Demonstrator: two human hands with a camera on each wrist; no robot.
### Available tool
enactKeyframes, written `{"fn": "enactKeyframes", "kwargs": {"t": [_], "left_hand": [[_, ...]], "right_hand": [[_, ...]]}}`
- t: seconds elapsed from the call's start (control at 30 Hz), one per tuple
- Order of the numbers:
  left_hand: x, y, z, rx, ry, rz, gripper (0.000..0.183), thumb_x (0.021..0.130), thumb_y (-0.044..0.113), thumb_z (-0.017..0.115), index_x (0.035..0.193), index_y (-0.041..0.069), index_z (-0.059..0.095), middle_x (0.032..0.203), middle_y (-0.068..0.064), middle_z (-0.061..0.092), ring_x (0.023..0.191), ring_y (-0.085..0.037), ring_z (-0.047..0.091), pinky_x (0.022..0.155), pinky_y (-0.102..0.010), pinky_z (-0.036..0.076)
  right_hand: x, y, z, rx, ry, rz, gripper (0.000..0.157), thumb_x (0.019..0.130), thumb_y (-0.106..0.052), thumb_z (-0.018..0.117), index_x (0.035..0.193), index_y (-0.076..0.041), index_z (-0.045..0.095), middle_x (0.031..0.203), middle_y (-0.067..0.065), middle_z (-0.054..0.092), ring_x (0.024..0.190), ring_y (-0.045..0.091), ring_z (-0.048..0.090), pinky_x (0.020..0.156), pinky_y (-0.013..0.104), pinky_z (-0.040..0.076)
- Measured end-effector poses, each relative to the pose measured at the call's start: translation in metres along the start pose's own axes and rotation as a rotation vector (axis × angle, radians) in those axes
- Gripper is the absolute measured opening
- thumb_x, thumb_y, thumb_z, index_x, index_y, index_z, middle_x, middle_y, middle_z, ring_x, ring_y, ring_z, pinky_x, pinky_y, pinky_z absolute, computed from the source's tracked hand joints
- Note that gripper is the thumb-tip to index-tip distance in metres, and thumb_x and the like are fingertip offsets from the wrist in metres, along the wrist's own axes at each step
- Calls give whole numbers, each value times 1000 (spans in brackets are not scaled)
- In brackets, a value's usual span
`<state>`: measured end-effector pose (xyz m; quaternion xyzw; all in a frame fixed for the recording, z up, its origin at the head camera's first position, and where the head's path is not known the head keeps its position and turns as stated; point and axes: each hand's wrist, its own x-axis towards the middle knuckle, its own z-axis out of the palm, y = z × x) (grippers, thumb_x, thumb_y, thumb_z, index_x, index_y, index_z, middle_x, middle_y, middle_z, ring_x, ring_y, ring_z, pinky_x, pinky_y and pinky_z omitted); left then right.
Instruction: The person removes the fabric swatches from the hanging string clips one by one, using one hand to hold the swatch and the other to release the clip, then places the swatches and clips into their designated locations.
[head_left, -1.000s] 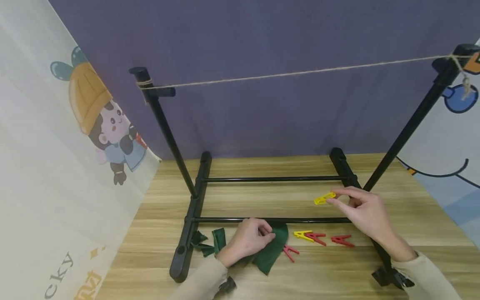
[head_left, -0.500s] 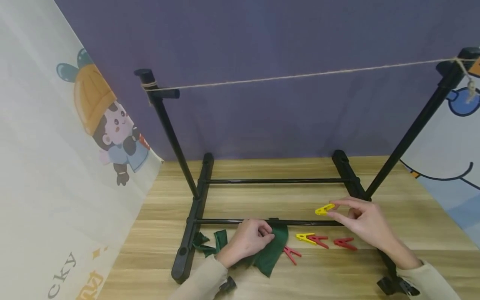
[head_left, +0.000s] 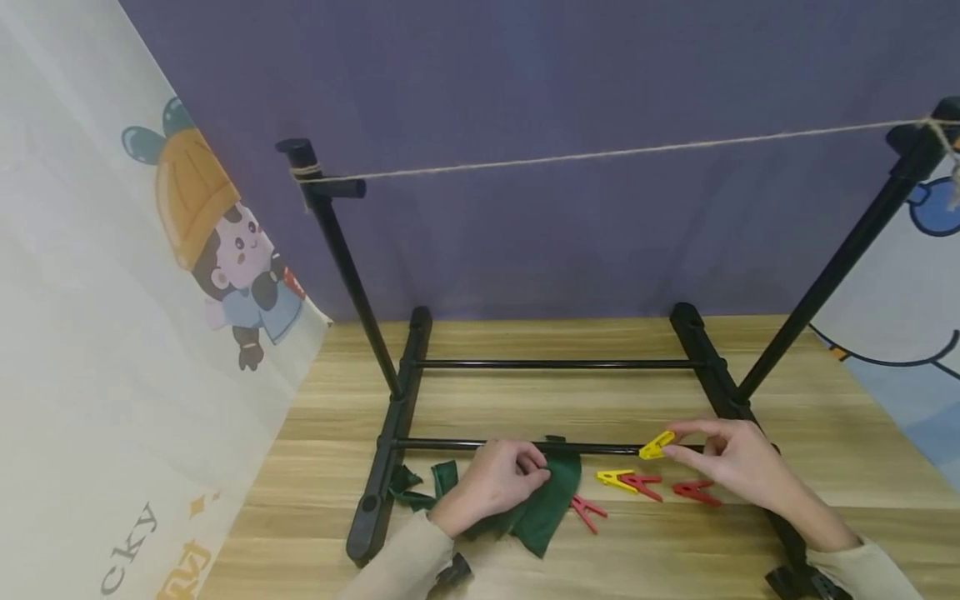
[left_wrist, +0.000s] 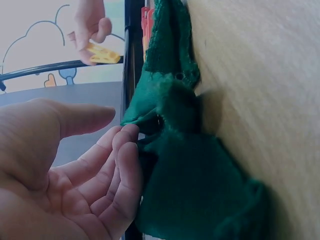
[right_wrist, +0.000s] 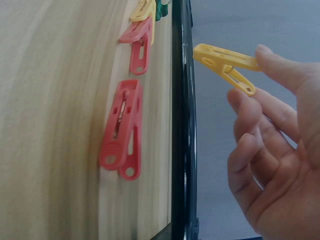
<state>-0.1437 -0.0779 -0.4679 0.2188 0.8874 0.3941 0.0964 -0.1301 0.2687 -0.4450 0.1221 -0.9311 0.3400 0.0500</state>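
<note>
In the head view my right hand (head_left: 738,462) pinches a yellow clothespin (head_left: 657,445) by its handle ends, just over the front bar of a black rack. The right wrist view shows thumb and fingers at the handles of that clothespin (right_wrist: 225,60), its nose pointing away from the hand. My left hand (head_left: 495,483) lies over a crumpled dark green cloth (head_left: 550,508) in front of the same bar. From the left wrist, the fingers are loosely bent with tips at the green cloth (left_wrist: 195,185), and the thumb stands apart from them. Part of the cloth is hidden under this hand.
On the wooden table, a second yellow clothespin (head_left: 617,480) overlaps a red clothespin (head_left: 642,486); other red ones lie beside them. The black rack's front bar (head_left: 600,448) runs low across. A string (head_left: 600,156) stretches between its posts, before a purple backdrop (head_left: 525,242).
My right hand has come down and nearer with the yellow clothespin, from behind the front bar to right over it. My left hand stays at the green cloth. The head view shifts slightly.
</note>
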Motion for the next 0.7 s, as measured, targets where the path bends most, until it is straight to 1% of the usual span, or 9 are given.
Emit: {"fn": "enactKeyframes", "kwargs": {"t": [0.13, 0.27, 0.3, 0.37, 0.5, 0.53, 0.57, 0.7], "left_hand": [[-2, 2, -3, -6, -6, 4, 5, 89, 26, 69, 90, 22, 70, 75, 18, 62, 62, 3, 56, 59, -19, 46], [-3, 2, -7, -15, -6, 9, 6, 89, 27, 69, 91, 21, 70, 76, 18, 63, 61, 3, 57, 58, -19, 47], [-3, 2, -8, -17, -5, 11, 6, 89, 27, 68, 92, 21, 70, 76, 18, 63, 61, 2, 57, 57, -20, 47], [-4, 1, -10, -26, -5, 14, 7, 90, 27, 68, 92, 21, 70, 77, 18, 63, 62, 2, 57, 57, -20, 47], [-5, 0, -14, -47, -11, 28, 10, 90, 28, 67, 95, 20, 71, 78, 17, 64, 64, 1, 58, 58, -20, 48], [-5, 0, -15, -51, -12, 33, 11, 90, 28, 67, 96, 20, 71, 79, 17, 64, 64, 1, 59, 58, -20, 48], [-5, 0, -16, -53, -13, 39, 11, 90, 28, 67, 96, 20, 71, 79, 17, 64, 65, 1, 59, 59, -20, 48], [-7, 1, -23, -62, -14, 61, 14, 91, 29, 66, 99, 19, 72, 82, 17, 65, 66, 1, 59, 59, -21, 48]], "right_hand": [[-4, 7, 2, -3, -39, 46, 36, 78, -47, 75, 104, -22, 73, 44, -8, 50, 36, 7, 36, 34, 24, 28], [-6, 13, 6, -3, -63, 72, 37, 78, -49, 75, 103, -22, 73, 58, -11, 59, 37, 8, 38, 34, 25, 30], [-7, 14, 7, 1, -73, 79, 37, 78, -48, 75, 103, -22, 73, 58, -11, 60, 36, 8, 39, 34, 25, 30], [-7, 15, 8, 15, -97, 85, 38, 78, -48, 75, 104, -21, 73, 70, -11, 65, 36, 9, 40, 34, 25, 31], [-6, 16, 10, 25, -145, 100, 39, 80, -48, 73, 106, -19, 73, 79, -10, 68, 36, 11, 44, 35, 25, 33], [-6, 16, 10, 23, -151, 100, 40, 81, -49, 73, 106, -18, 73, 86, -10, 69, 36, 11, 45, 35, 26, 33], [-5, 16, 10, 22, -154, 104, 40, 81, -49, 72, 106, -17, 73, 81, -9, 69, 35, 11, 45, 35, 25, 33], [-4, 13, 6, 11, -140, 111, 40, 84, -50, 69, 106, -16, 74, 86, -3, 71, 37, 11, 46, 36, 26, 34]]}}
